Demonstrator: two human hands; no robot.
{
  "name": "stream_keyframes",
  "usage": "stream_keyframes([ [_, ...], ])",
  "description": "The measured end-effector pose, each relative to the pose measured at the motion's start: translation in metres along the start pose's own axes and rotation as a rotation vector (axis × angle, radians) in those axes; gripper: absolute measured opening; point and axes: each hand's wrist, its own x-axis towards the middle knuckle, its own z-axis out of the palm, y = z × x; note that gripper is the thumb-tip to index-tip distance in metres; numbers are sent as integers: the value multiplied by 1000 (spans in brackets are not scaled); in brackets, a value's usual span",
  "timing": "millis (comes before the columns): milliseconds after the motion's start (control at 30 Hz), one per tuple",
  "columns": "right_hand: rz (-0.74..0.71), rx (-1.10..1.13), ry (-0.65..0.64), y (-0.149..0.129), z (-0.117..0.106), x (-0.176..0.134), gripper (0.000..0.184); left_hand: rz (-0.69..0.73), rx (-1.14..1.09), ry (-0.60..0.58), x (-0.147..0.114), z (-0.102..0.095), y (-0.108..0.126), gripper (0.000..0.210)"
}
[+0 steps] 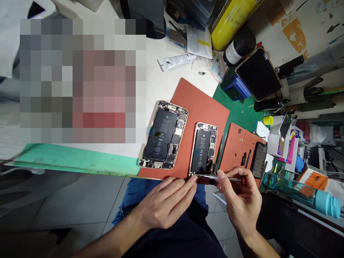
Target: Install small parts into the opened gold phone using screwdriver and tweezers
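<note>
A small, pale-rimmed, rectangular opened phone (202, 148) lay on a flat brick-red mat (201, 104). At its five o'clock, the right hand (240, 200) pinched a slim silver-and-red screwdriver (213, 176); at seven, the left hand (165, 204) reached the phone's lower edge, its grip impossible to tell.

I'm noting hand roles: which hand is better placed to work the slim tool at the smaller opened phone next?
Probably the right hand: it holds the slim tool at the lower edge of the smaller opened phone. The left hand, by that phone's corner, seems better suited to steadying.
</note>
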Motion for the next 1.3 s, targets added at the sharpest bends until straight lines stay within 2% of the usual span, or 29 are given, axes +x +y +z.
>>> stream_keyframes([
  [67, -173, -86, -1, -1, -1, -5, 19, 2, -23, 1, 2, -1, 0, 35],
  [200, -656, -232, -97, -8, -3, -10, 32, -13, -69, 9, 6, -4, 1, 30],
  [267, -739, -321, -180, -14, -5, -10, 27, -30, -88, 21, 8, -6, 1, 24],
  [333, -740, -398, -248, -20, -7, -9, 23, -37, -96, 37, 10, -6, 1, 23],
  [433, -767, -429, -285, -23, -8, -6, 23, -40, -94, 41, 12, -5, 1, 24],
  [667, -798, -442, -285, -24, -6, -4, 24, -30, -90, 62, 11, -3, 1, 20],
  [867, -804, -424, -280, -21, -5, -5, 23, -28, -99, 41, 9, -3, 0, 24],
  [1200, -788, -519, -309, -18, -9, -5, 16, -16, -127, 6, 8, -4, -1, 29],
  [1300, -884, -502, -268, -19, -3, -3, 19, -41, -190, 25, 7, -3, -1, 28],
])
